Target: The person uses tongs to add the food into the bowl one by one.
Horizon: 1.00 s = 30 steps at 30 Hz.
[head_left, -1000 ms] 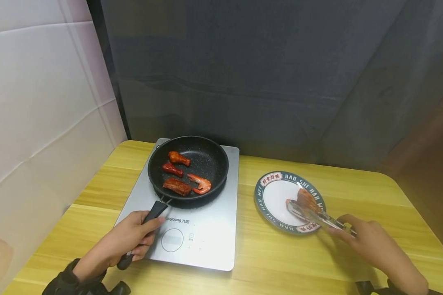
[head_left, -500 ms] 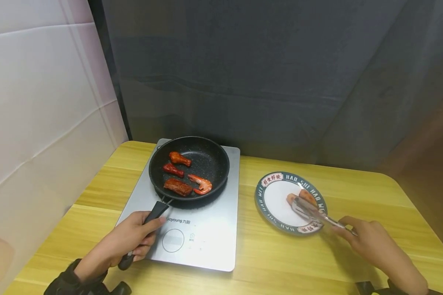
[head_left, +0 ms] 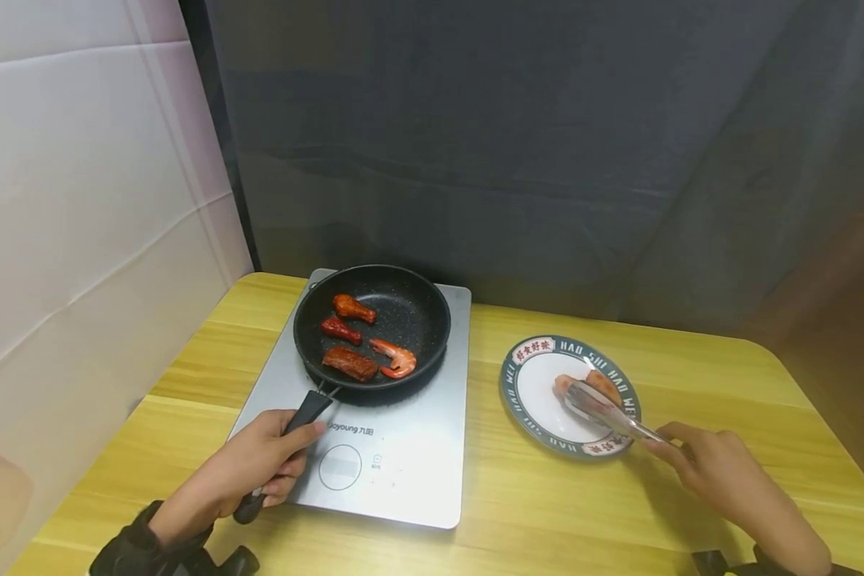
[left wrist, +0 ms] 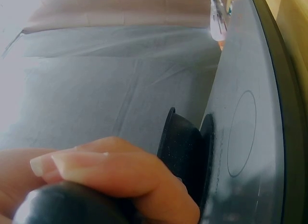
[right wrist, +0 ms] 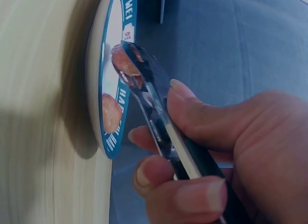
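My left hand grips the black handle of a frying pan. In the pan lie two drumsticks, a slab of browned meat and a shrimp. On the right, my right hand holds metal tongs between thumb and fingers, their tips over a plate with a dark patterned rim. The right wrist view shows the tongs' tips around one round reddish-brown slice. A second slice lies apart on the plate.
Under the pan is a flat silver induction cooker on a yellow wooden table. A dark cloth hangs behind the table, and a white cloth wall stands at the left.
The tongs' arms have come closer together around one slice, which has shifted slightly on the plate. My left hand keeps its grip on the handle; the pan's contents look the same.
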Motion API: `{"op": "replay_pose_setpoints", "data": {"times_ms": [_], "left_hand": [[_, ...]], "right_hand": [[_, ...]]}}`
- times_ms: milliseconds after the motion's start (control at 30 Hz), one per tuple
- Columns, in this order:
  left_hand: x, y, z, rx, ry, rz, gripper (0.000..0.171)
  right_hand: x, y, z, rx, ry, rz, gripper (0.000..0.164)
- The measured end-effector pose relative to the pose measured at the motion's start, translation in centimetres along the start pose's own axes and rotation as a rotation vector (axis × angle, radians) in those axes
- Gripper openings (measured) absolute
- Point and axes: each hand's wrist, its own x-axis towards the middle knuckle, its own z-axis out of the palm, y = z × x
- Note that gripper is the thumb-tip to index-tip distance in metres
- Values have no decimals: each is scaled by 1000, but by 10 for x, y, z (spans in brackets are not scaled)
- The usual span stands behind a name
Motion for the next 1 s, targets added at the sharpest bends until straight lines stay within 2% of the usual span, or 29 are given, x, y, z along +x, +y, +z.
{"op": "replay_pose_setpoints", "data": {"times_ms": [267,433,600,667,867,1000], "left_hand": [[0,0,0,-15,2,-2,31],[0,0,0,-13,5,11,31],[0,-1,-1,-10,3,15,30],[1,-1,-1,-9,1,15,30],[1,-1,0,-13,-16,12,32],[0,0,0,-13,-10,4,32]], "right_hand": [[8,-13,2,20,86,-98,10],[16,-22,-2,50,93,-149,8],[24,-35,-8,82,62,-162,7],[29,-41,-11,90,75,-172,7],[43,-57,-19,109,169,-272,26],[56,-72,-29,114,194,-346,5]]}}
